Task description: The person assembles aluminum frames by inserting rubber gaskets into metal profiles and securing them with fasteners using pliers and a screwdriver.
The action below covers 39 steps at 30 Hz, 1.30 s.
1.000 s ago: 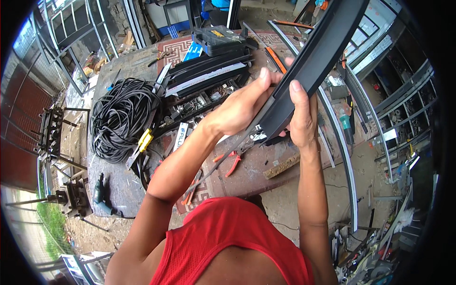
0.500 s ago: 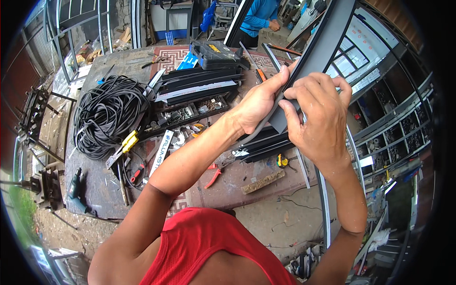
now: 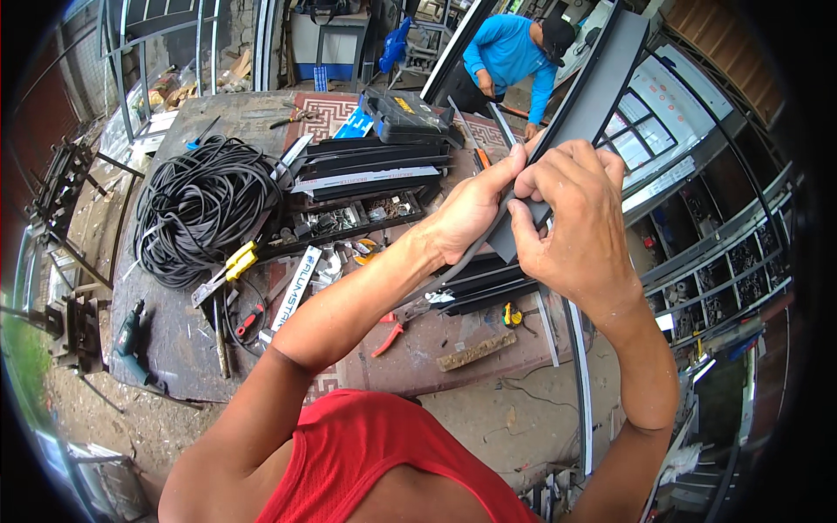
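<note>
A long dark grey metal profile [image 3: 608, 87] rises slantwise from between my hands toward the upper right. My left hand [image 3: 475, 209] is closed around its lower end, thumb along the edge. Against the same edge, my right hand [image 3: 577, 213] pinches a thin black rubber strip [image 3: 466, 257] with thumb and bent fingers. The strip's loose part hangs down past my left wrist. Below the hands, a stack of black profiles [image 3: 484, 283] lies on the table.
A big coil of black rubber strip [image 3: 205, 209] lies on the table [image 3: 357, 370] at the left, beside yellow-handled cutters [image 3: 234, 264]. A tool case [image 3: 405, 118] sits farther back. A drill [image 3: 129, 344] rests near the left edge. Beyond the table a co-worker in blue [image 3: 510, 52] bends forward.
My right hand has shifted slightly left, closer to my left hand, still pinching at the profile's edge. The co-worker's head and more of the body have come into view.
</note>
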Available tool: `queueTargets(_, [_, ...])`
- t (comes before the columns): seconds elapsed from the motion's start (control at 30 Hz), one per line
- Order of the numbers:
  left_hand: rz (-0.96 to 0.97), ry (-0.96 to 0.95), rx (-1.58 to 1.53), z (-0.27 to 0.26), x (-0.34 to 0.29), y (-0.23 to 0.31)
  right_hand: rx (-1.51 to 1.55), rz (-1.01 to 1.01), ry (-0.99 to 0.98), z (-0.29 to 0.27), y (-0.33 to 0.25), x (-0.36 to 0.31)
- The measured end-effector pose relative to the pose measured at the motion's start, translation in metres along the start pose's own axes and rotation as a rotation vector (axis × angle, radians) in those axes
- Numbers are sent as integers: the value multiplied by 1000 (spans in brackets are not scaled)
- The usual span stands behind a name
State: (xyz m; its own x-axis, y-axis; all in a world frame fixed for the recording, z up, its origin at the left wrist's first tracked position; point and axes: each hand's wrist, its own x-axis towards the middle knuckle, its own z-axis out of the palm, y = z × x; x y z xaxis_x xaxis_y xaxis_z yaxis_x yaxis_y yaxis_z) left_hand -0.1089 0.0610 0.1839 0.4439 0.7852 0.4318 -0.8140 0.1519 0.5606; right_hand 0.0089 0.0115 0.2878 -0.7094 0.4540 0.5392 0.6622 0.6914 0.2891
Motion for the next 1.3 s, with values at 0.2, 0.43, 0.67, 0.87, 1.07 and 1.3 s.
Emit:
queueTargets(0.2, [41,77,154,-1,-4,16,-29,-103,4,-1,0,24])
queueTargets(0.43, [-18,126,115,4,-22,34,-211,-219,153,1,32,77])
queueTargets(0.67, [-36,44,324,-3,-63,32,-366,-168,231,-23,100,132])
queueTargets(0.87, [-189,80,426,-23,-108,31,-335,-88,253,-25,129,132])
queueTargets(1.07, [-253,43,546,-40,-134,13,-122,126,215,-11,143,85])
queueTargets(1.3, [-332,-15,576,-57,-141,-16,469,365,172,2,140,16])
